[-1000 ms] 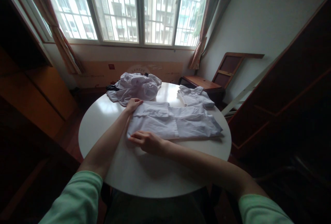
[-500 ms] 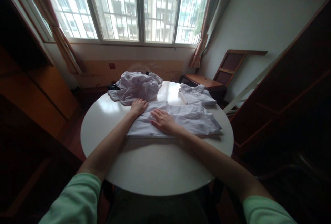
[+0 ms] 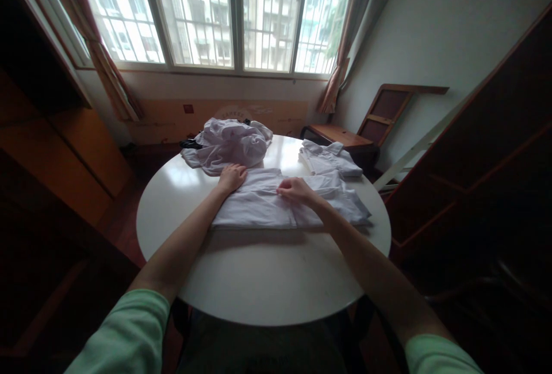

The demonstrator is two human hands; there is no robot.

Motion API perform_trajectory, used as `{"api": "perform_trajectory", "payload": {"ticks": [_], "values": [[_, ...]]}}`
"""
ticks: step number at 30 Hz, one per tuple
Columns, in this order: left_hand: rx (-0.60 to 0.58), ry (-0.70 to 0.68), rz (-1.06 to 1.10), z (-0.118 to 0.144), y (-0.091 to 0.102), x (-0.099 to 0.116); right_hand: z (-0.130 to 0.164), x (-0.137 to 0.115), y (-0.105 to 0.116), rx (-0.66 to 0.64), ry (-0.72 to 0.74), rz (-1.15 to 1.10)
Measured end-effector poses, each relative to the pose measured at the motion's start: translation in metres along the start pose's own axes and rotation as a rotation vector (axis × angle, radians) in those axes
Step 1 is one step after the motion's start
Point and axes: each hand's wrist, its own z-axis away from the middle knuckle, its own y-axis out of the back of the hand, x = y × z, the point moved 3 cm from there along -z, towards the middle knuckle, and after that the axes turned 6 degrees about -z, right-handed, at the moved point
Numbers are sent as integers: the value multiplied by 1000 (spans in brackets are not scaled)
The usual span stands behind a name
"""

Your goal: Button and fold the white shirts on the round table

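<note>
On the desk (image 3: 263, 282), an open left hand (image 3: 233, 178) and seemingly pinching right hand (image 3: 296, 190) are touching a part-folded shirt (image 3: 254, 210); one folded shirt (image 3: 330, 160) and an unfolded heap (image 3: 233, 142) are lying beyond.

The round table (image 3: 267, 282) has a smooth white top, glossy enough to throw back pale window glare near its far edge. The folded white garment (image 3: 254, 207) in the table's middle is thin, matt cloth, finely creased. At the table's far left, the crumpled clothes pile (image 3: 235, 144) is soft, rumpled fabric; at its far right, the collared white shirt (image 3: 334, 161) looks matt and crisper. Beyond the table on the right, the chair (image 3: 338, 134) has smooth wood with a faint sheen; left of the table, the curtain (image 3: 103, 83) is pleated cloth.
</note>
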Motion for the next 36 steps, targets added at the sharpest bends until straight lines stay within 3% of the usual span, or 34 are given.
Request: {"api": "perform_trajectory", "payload": {"ticks": [2,7,12,18,20,23,26,28,31,33,36], "values": [[-4,1,-3,0,1,0,5,-8,-4,-136,34,-95],[-2,-8,1,1,3,1,11,-23,-18,-304,123,-199],[-5,-10,-2,1,5,3,15,-38,-29,-288,133,-250],[-11,-8,57,1,6,3,29,-42,-38,-301,-109,-630],[-4,-5,84,1,6,3,28,-39,-39,-316,-115,-741],[2,-3,103,1,5,3,22,-32,-39,-386,-126,-886],[33,6,129,1,6,1,18,-25,-38,-469,-292,-938],[94,-1,193,1,11,1,18,-24,-35,-455,-339,-925],[134,-67,366,0,23,9,15,-22,-26,-357,-271,-801],[7,-143,481,2,30,22,11,-20,-19,-244,-201,-657],[-312,-257,543,8,36,45,5,-14,-9,-29,-134,-444]]}}
